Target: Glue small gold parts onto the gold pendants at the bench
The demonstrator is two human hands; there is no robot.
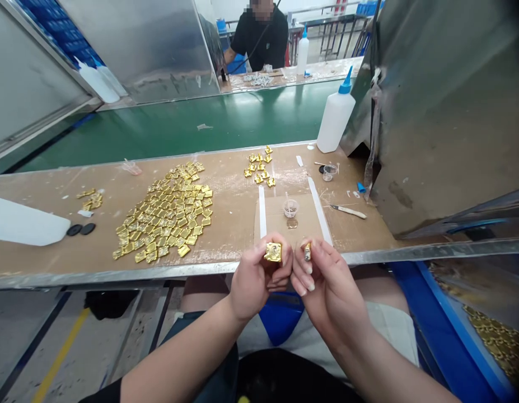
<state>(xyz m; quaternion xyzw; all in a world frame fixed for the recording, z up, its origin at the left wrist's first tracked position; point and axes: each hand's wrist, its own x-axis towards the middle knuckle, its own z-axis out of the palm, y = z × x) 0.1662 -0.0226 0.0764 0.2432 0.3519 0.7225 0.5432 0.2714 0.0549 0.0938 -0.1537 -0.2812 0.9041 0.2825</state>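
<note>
Between the thumb and fingers of my left hand is a small gold square piece, its patterned face turned up toward me. My right hand pinches a smaller gold piece, seen edge-on with a silvery side. Both hands are close together over my lap, just in front of the bench edge. Beyond them a small clear cup with a thin stick in it stands on a cardboard sheet edged by white strips. Left of it spreads a large pile of gold square pieces.
Several small gold pieces lie at the bench's back. A knife and a white bottle are on the right; another bottle lies left. Behind runs a green belt, with a person opposite. A blue bin is at lower right.
</note>
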